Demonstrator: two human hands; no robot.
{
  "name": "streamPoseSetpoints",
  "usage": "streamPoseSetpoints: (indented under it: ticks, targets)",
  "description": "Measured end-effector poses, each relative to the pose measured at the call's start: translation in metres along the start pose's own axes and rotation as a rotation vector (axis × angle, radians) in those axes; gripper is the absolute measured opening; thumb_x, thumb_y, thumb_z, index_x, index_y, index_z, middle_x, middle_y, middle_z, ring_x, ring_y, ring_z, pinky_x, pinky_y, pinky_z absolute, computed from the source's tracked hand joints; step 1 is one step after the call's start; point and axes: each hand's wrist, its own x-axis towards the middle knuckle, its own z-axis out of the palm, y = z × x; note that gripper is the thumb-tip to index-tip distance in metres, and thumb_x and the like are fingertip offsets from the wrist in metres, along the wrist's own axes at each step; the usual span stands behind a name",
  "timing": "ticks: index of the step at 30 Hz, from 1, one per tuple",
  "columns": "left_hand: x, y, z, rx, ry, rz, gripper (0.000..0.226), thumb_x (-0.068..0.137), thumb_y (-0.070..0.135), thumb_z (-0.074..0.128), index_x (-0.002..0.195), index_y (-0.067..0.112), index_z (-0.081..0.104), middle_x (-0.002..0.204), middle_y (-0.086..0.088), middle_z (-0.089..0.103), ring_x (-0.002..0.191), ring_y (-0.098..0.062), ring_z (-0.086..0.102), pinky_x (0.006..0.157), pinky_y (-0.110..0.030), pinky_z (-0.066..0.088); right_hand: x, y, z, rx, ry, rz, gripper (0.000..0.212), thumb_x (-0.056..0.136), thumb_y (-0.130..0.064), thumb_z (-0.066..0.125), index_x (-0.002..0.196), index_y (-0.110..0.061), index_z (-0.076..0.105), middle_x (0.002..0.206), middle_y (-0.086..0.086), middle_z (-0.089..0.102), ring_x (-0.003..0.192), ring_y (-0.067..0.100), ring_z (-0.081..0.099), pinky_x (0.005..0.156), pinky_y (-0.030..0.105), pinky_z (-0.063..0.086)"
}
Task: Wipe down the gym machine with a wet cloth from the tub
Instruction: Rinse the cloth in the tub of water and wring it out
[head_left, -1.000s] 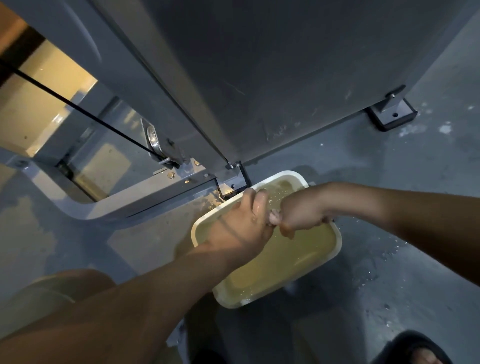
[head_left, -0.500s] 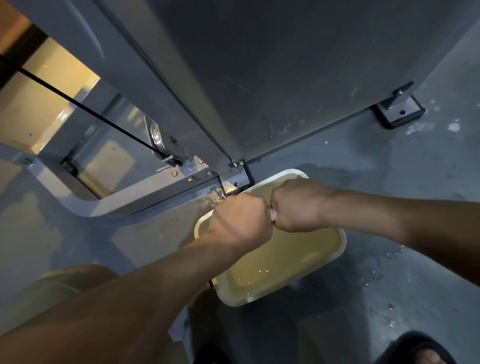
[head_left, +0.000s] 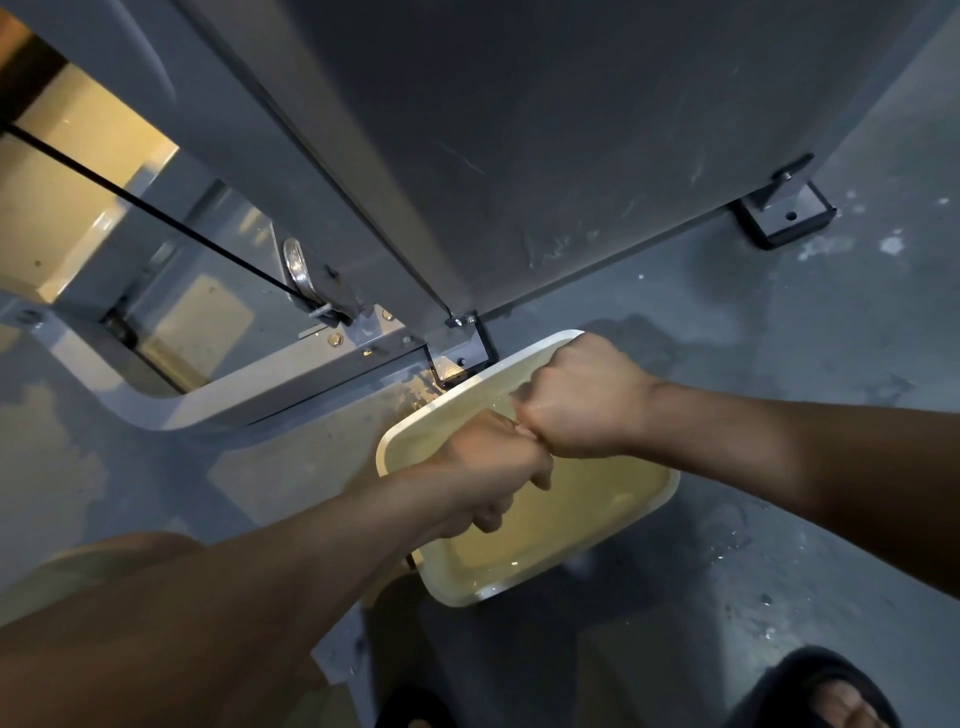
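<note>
My left hand (head_left: 493, 467) and right hand (head_left: 576, 400) have closed into tight fists, knuckle to knuckle, over the tub (head_left: 667, 486) at frame centre. The cloth is hidden inside them. I judge I am wringing it before wiping the machine (head_left: 519, 156).

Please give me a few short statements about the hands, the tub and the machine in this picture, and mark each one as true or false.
1. Both hands are clenched into fists over the tub. True: the left hand and the right hand touch each other above the tub. They apparently grip the cloth, which is hidden inside them.
2. The tub is dry inside. False: it holds yellowish water.
3. The tub stands on the floor, close to a bottom corner of the machine. True.
4. The left hand is pressed flat against the machine's grey panel. False: it is a fist over the tub, away from the panel.
</note>
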Motion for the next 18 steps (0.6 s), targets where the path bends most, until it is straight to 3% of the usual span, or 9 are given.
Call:
streamPoseSetpoints:
  ticks: [2,4,8,12,13,15,18]
  targets:
    - [-0.002,-0.001,0.000,-0.061,-0.043,-0.037,0.034,0.082,-0.005,0.060,0.070,0.017,0.037,0.052,0.000,0.022,0.042,-0.015,0.019,0.045,-0.022,0.019,0.002,0.003,0.007,0.030,0.071,-0.004,0.017,0.056,-0.019,0.065,0.048,-0.017,0.051,0.040,-0.001,0.048,0.036,0.022,0.031,0.052,0.018,0.018]
    - [-0.002,-0.002,0.000,-0.106,-0.079,-0.063,0.038,0.082,-0.005,0.059,0.070,0.019,0.033,0.052,0.000,0.021,0.043,-0.015,0.017,0.044,-0.021,0.019,0.004,0.002,0.011,0.071,0.122,-0.029,0.012,0.054,-0.016,0.059,0.046,-0.016,0.050,0.038,0.001,0.046,0.032,0.022,0.036,0.052,0.018,0.022]
    - [-0.002,-0.006,-0.001,-0.161,-0.158,-0.103,0.044,0.081,-0.004,0.057,0.068,0.024,0.026,0.059,-0.001,0.015,0.050,-0.015,0.012,0.043,-0.020,0.016,0.004,0.002,0.012,0.070,0.093,-0.063,0.017,0.057,-0.013,0.066,0.049,-0.016,0.051,0.040,0.001,0.049,0.033,0.025,0.046,0.049,0.022,0.031]
    - [0.000,-0.008,-0.004,-0.151,-0.200,-0.123,0.043,0.083,-0.001,0.057,0.067,0.025,0.027,0.058,0.000,0.017,0.047,-0.014,0.013,0.041,-0.018,0.016,0.006,0.001,0.011,0.071,0.126,-0.066,0.023,0.062,-0.015,0.067,0.051,-0.016,0.047,0.043,0.002,0.049,0.037,0.023,0.041,0.050,0.023,0.034]
    - [0.002,-0.008,-0.005,-0.108,-0.192,-0.112,0.040,0.086,0.001,0.058,0.068,0.023,0.031,0.056,0.001,0.020,0.045,-0.014,0.017,0.041,-0.018,0.019,0.008,0.000,0.008,0.065,0.128,-0.086,0.023,0.071,-0.017,0.063,0.055,-0.016,0.046,0.047,0.003,0.048,0.044,0.024,0.041,0.053,0.025,0.036]
    - [0.007,-0.007,-0.009,0.139,-0.123,-0.031,0.024,0.091,0.012,0.062,0.076,0.019,0.045,0.057,0.000,0.033,0.043,-0.015,0.032,0.041,-0.022,0.032,0.009,-0.001,0.001,0.105,-0.080,-0.067,0.022,0.091,-0.027,0.055,0.070,-0.020,0.051,0.060,-0.001,0.043,0.064,0.027,0.048,0.063,0.029,0.039]
    - [0.012,-0.005,-0.020,0.570,-0.040,0.073,0.019,0.096,0.032,0.060,0.087,0.016,0.054,0.070,-0.003,0.052,0.050,-0.019,0.063,0.052,-0.027,0.053,0.005,0.005,0.001,0.336,-0.270,0.015,0.019,0.095,-0.038,0.058,0.099,-0.025,0.045,0.074,-0.005,0.045,0.080,0.025,0.057,0.062,0.033,0.040]
